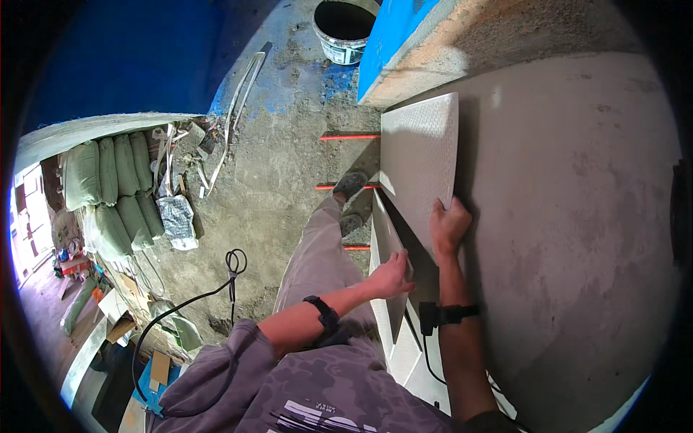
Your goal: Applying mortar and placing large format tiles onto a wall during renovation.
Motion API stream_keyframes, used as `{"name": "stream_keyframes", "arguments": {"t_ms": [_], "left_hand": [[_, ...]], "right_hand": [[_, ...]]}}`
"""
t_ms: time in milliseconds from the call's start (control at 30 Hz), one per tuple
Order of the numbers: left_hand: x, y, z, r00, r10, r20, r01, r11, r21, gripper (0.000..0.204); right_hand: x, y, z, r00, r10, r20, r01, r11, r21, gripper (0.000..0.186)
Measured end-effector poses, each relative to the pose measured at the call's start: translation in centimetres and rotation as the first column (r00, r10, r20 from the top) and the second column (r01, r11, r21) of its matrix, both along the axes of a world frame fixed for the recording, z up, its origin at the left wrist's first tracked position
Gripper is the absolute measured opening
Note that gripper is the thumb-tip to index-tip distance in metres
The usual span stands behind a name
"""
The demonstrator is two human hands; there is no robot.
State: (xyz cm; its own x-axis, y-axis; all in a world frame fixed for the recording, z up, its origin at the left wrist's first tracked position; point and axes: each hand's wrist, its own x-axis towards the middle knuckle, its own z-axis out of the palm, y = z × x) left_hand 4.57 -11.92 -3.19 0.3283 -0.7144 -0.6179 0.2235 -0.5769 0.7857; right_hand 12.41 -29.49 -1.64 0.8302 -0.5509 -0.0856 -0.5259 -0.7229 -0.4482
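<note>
A large pale tile [420,144] stands tilted beside the grey plastered wall on the right. My right hand [449,225] is closed round its upper edge, at the near corner. Closer to my body, my left hand [392,276] is closed on the edge of a second tile [390,242], fingers over the top. A dark gap separates the two tiles. More pale tiles [404,353] show below my left hand, next to my torso; my arms partly hide them. Red strips [350,136] stick out on the floor from under the tiles, near my feet.
A white bucket [339,52] stands far ahead by a blue-painted wall end [404,36]. Stacked green sacks [119,187] lie to the left, beside scrap strips [234,108] and a crumpled silver bag [177,222]. A black cable loop [234,267] rises near my left side.
</note>
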Motion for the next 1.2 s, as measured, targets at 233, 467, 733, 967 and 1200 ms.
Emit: {"name": "stream_keyframes", "arguments": {"t_ms": [233, 467, 733, 967, 1200], "left_hand": [[0.1, 0.0, -0.3, 0.998, 0.025, -0.052, -0.025, 1.0, -0.005, 0.102], [0.1, -0.3, -0.5, 1.0, 0.005, -0.017, -0.005, 1.0, 0.005, 0.1], [0.2, -0.6, -0.4, 0.999, 0.009, -0.048, -0.008, 0.999, 0.035, 0.1], [-0.4, -0.9, -0.9, 0.998, 0.002, 0.063, -0.002, 1.0, 0.0, 0.099], [-0.7, -1.9, -0.6, 0.994, -0.043, 0.101, 0.043, 0.999, 0.006, 0.104]], "right_hand": [[-0.2, -0.3, -0.5, 1.0, 0.011, -0.012, -0.012, 0.999, -0.03, 0.021], [-0.4, -0.7, -0.3, 0.998, 0.004, -0.062, -0.003, 1.0, 0.013, 0.022], [-0.4, -0.4, -0.1, 0.997, 0.022, -0.069, -0.024, 0.999, -0.026, 0.019], [-0.7, -0.8, -0.4, 0.988, 0.038, -0.152, -0.052, 0.995, -0.085, 0.02], [-4.1, 0.4, 3.2, 0.961, -0.018, -0.275, -0.053, 0.968, -0.247, 0.037]]}}
